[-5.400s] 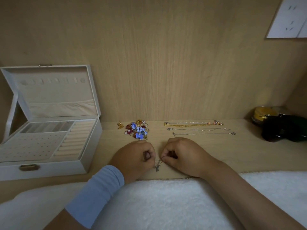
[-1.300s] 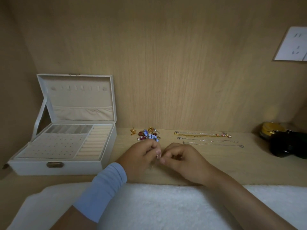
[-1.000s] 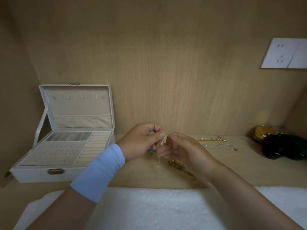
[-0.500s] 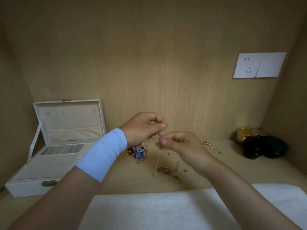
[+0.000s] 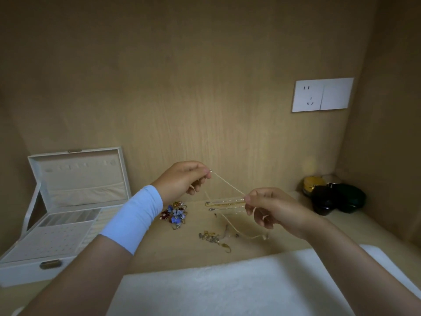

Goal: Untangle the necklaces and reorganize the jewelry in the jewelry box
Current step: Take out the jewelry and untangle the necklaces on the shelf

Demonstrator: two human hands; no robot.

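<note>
Both hands (image 5: 182,181) (image 5: 273,208) hold chain (image 5: 227,182) sloping down rightward.

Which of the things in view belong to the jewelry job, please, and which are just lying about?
Job: thin chain, pinched by left hand and right hand; jewelry box; colourful jewelry pile; laid-out necklaces; gold tangle.
Lying about: wall socket; dark containers; white towel.

On the desk (image 5: 159,252) the box (image 5: 75,201) stands left; right of it lie trinkets (image 5: 175,214), then necklaces (image 5: 225,205), with a tangle (image 5: 213,238) before them. Jars (image 5: 335,197) sit back right under a socket (image 5: 322,94), a towel (image 5: 227,283) along the front. Above the necklaces a chain (image 5: 227,184) runs from left hand (image 5: 182,181) to right hand (image 5: 271,208).
</note>
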